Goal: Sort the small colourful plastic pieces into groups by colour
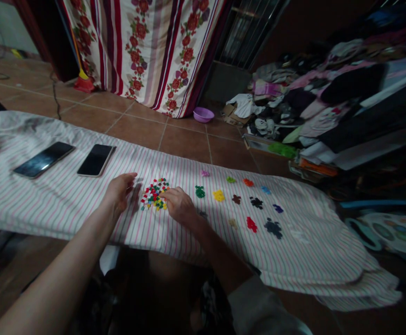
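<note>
A mixed pile of tiny coloured pieces (154,197) lies on the striped cloth (189,242). My left hand (119,190) hovers just left of this pile, its fingers stretched out and holding nothing. On the pile's right side, the fingertips of my right hand (180,204) are pinched together among the pieces; whatever is between them is too small to see. Single-colour heaps spread out to the right, among them green (199,191), yellow (219,195), brown (236,199), black (256,202), red (251,224) and dark grey (273,228). A greyish heap is partly hidden by my right wrist.
Two phones, a larger one (44,160) and a smaller one (96,160), lie on the cloth at left. Beyond the far edge are a purple basin (203,114), a floral curtain (143,51) and a red broom (84,83). Piled clothes (269,93) fill the right background.
</note>
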`<state>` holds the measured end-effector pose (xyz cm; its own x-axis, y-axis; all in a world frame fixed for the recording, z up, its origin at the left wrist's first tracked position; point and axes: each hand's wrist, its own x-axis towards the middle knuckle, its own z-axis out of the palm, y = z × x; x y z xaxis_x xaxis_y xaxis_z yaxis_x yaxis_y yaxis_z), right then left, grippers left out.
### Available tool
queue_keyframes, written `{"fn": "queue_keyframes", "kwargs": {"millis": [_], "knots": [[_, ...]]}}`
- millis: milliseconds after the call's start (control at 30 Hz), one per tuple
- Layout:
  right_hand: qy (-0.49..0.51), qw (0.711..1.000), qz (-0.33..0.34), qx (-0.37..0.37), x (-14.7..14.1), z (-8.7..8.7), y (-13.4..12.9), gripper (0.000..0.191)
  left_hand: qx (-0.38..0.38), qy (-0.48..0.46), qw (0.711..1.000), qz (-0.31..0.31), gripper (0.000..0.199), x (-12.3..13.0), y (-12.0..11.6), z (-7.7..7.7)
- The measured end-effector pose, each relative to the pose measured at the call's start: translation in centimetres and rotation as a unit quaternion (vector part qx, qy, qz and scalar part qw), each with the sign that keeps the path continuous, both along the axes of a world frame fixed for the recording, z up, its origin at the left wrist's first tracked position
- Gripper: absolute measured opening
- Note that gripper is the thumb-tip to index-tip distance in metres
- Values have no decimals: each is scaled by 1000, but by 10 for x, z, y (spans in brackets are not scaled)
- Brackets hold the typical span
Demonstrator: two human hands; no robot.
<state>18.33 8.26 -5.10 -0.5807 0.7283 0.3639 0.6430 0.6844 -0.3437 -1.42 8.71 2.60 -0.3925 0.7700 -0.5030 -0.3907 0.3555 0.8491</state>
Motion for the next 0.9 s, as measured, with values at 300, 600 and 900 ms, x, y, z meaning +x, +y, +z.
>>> {"fn": "queue_keyframes", "kwargs": {"millis": [300, 600, 900], "knots": [[-16, 999, -31, 5, 2, 1, 2, 28, -5, 2, 1000, 8, 10, 3, 1, 2], [101, 993, -61, -8, -1, 4, -1, 26, -7, -4, 1000, 8, 10, 5, 2, 0], [174, 982, -70, -25, 9, 11, -2, 25, -20, -3, 1000, 1, 9, 7, 4, 0]]}}
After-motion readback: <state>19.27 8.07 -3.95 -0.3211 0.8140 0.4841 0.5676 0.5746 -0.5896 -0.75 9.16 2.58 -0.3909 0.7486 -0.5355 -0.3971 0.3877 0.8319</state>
